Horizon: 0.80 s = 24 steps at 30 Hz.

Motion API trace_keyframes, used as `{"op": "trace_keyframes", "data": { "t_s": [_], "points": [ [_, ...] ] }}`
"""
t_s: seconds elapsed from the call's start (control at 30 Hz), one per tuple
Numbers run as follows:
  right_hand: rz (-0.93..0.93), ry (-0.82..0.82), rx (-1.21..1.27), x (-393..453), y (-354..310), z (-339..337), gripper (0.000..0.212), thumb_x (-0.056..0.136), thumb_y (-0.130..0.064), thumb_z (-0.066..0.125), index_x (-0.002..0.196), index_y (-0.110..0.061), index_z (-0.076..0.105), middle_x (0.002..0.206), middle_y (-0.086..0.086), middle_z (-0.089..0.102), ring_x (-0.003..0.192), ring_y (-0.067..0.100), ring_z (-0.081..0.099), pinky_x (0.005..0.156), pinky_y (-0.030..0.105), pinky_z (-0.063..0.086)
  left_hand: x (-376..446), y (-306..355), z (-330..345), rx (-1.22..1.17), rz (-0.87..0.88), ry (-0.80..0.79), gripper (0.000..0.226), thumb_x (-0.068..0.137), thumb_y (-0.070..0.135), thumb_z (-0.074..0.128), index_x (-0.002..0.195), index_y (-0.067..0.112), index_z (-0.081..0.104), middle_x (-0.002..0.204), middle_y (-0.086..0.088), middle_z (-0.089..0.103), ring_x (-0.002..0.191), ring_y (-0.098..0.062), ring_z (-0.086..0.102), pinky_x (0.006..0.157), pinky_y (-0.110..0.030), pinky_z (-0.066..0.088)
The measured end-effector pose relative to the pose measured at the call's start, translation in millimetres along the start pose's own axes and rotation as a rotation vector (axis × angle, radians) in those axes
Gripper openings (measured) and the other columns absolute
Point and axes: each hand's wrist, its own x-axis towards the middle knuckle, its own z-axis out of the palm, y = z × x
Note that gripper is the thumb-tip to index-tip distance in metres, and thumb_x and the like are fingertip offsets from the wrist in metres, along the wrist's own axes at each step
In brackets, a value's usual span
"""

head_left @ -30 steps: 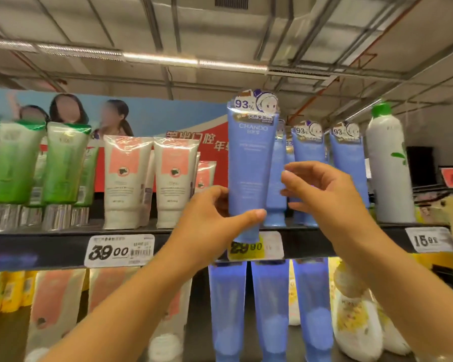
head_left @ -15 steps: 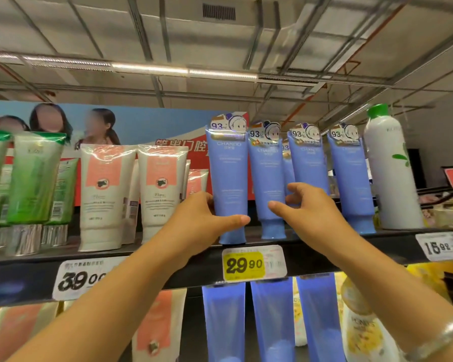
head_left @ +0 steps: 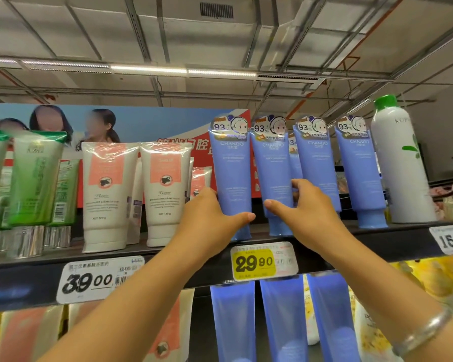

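Blue soft-plastic tube [head_left: 232, 173], cap-down on dark shelf [head_left: 403, 242]: left hand [head_left: 212, 220] grips it low. Matching neighbour tube [head_left: 272, 171]: right hand [head_left: 306, 212] grips it. Likely light, squashy, slick; hold near cap.

We see two matching periwinkle-blue soft plastic squeeze tubes, each printed CHANDO in pale letters and topped by a clear-wrapped card with 93% and a cartoon face. The left blue tube [head_left: 232, 176] stands upright, cap down, at the front of the dark shelf [head_left: 372, 242]. The left hand [head_left: 212, 220] grips its lower part, thumb across the front. The right blue tube [head_left: 272, 171] stands cap down just beside it, a little further back, with the right hand [head_left: 301, 207] curled round its lower part.
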Motion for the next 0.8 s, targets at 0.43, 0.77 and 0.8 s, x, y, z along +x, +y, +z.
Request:
{"op": "trace_keyframes", "data": {
  "t_s": [0.43,0.77,0.8],
  "points": [
    [-0.03,-0.006,0.169,-4,-3,-6,0.047,0.081,-0.025,0.071,0.121,-0.01,0.053,0.113,0.002,0.06,0.099,0.015,0.059,0.083,0.031,0.052,-2,3,1,0.044,0.003,0.037,0.06,0.074,0.04,0.075,0.116,0.01,0.045,0.116,-0.007,0.061,0.101,-0.023,0.06,0.071,-0.028,0.047],
    [-0.067,-0.021,0.433,-29,-24,-22,0.041,0.08,-0.022,0.071,0.116,-0.025,0.05,0.105,-0.013,0.061,0.096,0.005,0.061,0.079,0.023,0.054,-22,18,-7,0.145,0.042,0.112,0.057,0.082,0.035,0.068,0.126,0.008,0.042,0.126,-0.009,0.053,0.103,-0.021,0.052,0.071,-0.024,0.034],
    [-0.059,-0.032,0.457,-34,-27,-25,0.043,0.08,-0.023,0.071,0.118,-0.024,0.051,0.108,-0.011,0.062,0.098,0.006,0.062,0.08,0.024,0.055,-32,21,-8,0.107,0.083,0.148,0.054,0.083,0.034,0.066,0.127,0.011,0.043,0.126,-0.006,0.053,0.1,-0.017,0.05,0.072,-0.023,0.035]
  ]
}}
